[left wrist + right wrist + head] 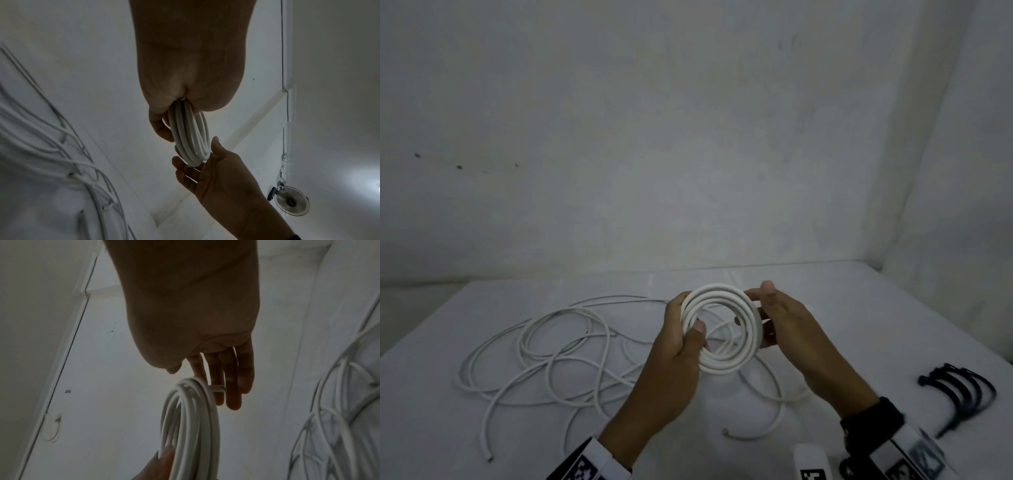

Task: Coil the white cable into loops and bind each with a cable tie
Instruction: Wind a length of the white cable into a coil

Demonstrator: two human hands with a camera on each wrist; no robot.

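A tight coil of white cable (717, 329) is held above the table. My left hand (681, 339) grips its left side, thumb on the front and fingers curled behind; the left wrist view shows the coil (190, 138) running out of that fist. My right hand (777, 318) lies against the coil's right edge with straight fingers (232, 382), and a cable end (218, 388) pokes out between them. More loose white cable (544, 353) sprawls in tangled loops on the table to the left and below the hands.
A bundle of black cable ties (959, 390) lies at the table's right edge. The white table (859, 308) meets white walls behind and on the right. A white device with a marker (813, 462) is at the bottom edge. A wall fan (292, 203) appears in the left wrist view.
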